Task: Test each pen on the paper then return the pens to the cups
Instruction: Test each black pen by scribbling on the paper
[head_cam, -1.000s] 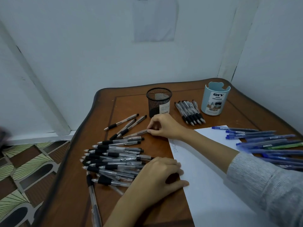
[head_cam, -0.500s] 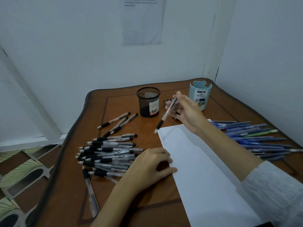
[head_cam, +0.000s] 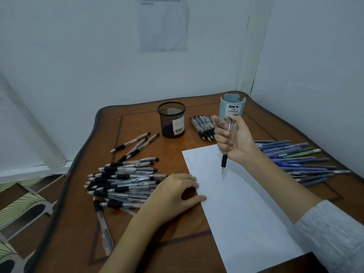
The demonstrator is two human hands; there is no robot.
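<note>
I am watching the right hand swinging its black-grip pen from a slant to near upright. Its fingers are clenching the clear barrel, the tip pointing down over the far end of the white paper. The left hand is resting loosely curled at the paper's left edge, holding nothing.

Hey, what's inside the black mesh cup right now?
No pens stick up out of the black mesh cup. Only a pale patch shows through its opening; its near wall and label hide the rest.
</note>
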